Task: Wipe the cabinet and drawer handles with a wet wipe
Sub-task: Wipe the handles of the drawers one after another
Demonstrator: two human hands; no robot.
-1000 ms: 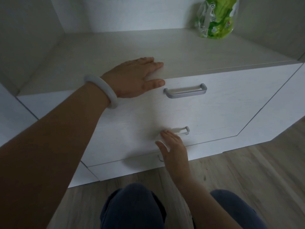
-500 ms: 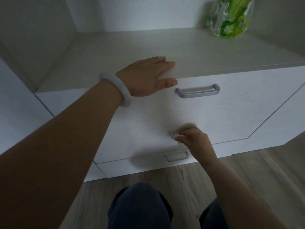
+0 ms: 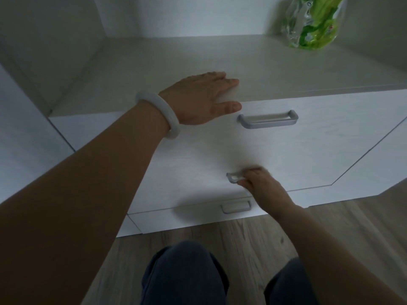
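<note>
The white drawer unit has three grey handles. My left hand, with a pale bangle on the wrist, rests flat on the unit's top front edge, just left of the top handle. My right hand has its fingers curled round the right part of the middle handle, whose left end sticks out. I cannot make out a wipe under those fingers. The bottom handle is free, just below.
A green and clear packet stands on the unit's top at the back right. A side panel closes the niche on the left. Wooden floor lies in front, and my knees are close to the bottom drawer.
My right hand went from open in front of the middle handle to curled round it. The left hand stayed flat on the top edge. The view shifted slightly left.
</note>
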